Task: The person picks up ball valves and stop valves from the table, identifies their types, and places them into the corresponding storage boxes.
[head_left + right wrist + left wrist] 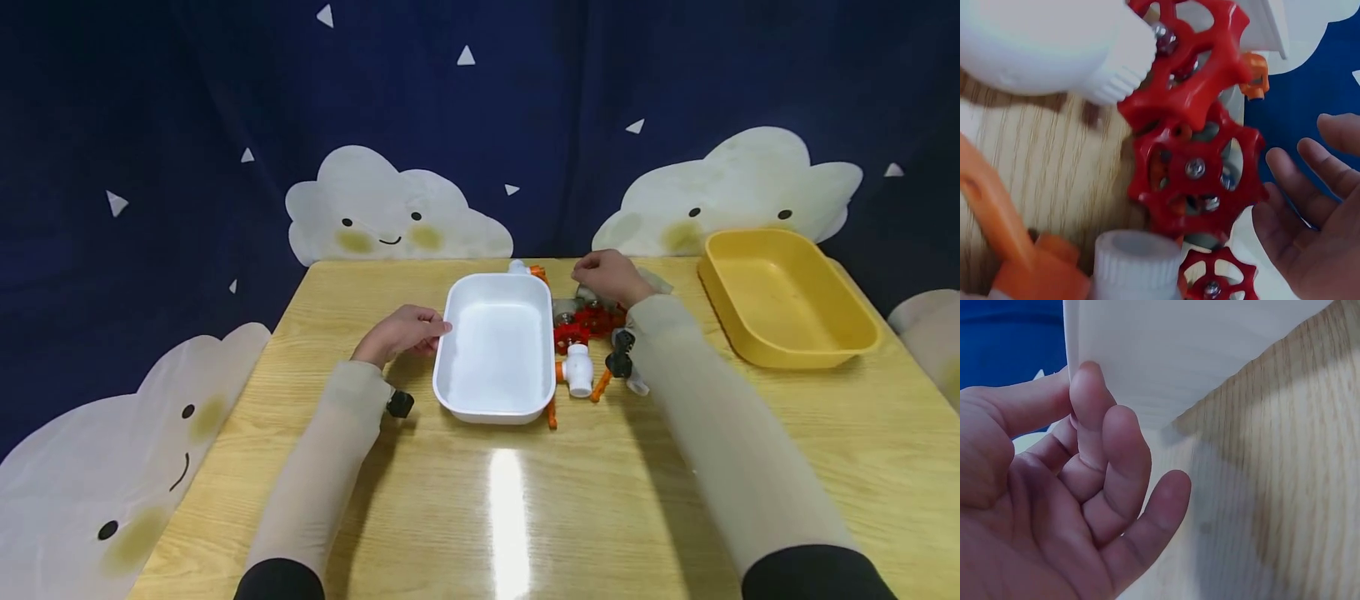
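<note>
My left hand (405, 333) pinches the left rim of a white plastic bin (495, 358) between thumb and index finger; the other fingers curl loosely beside its outer wall (1160, 350) in the left wrist view. The bin's inside is bare. My right hand (611, 277) is above the far end of a group of valves, its fingers loosely bent and apart from them in the right wrist view. Among these are valves with red handwheels (1166, 215) and a white plastic valve (579, 372) with orange parts. The bin hides part of the group.
A yellow bin (780, 308) stands at the table's right rear. An orange lever (602, 385) lies among the valves, and another orange piece (552, 414) sticks out beside the white bin. Behind the wooden table (427, 500) hangs a dark blue curtain (555, 108) with clouds.
</note>
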Action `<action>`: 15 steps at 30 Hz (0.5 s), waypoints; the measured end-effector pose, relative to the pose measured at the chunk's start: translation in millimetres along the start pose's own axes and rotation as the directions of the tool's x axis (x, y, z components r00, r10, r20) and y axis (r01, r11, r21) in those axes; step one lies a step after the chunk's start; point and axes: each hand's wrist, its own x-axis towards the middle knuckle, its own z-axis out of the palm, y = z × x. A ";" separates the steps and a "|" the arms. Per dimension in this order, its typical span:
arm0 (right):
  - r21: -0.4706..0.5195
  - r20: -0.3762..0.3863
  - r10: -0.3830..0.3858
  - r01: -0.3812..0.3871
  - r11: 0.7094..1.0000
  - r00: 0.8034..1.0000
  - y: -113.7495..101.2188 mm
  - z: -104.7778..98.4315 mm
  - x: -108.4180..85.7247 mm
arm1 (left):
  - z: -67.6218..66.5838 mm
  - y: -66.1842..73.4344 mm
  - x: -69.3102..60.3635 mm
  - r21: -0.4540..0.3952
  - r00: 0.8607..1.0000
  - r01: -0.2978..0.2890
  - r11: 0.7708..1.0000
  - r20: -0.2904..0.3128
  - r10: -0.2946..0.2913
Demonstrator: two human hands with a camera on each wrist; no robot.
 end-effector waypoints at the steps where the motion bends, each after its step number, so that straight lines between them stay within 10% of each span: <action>1: -0.002 -0.001 -0.003 0.003 1.000 1.000 -1.9 1.0 0.3 | 0.2 -1.0 0.3 -0.004 1.000 -0.002 1.000 -0.002 0.002; 15: -0.026 0.057 0.015 -0.014 1.000 0.998 -14.2 6.9 19.3 | 1.1 -4.5 0.9 -0.051 1.000 -0.023 0.998 -0.003 0.023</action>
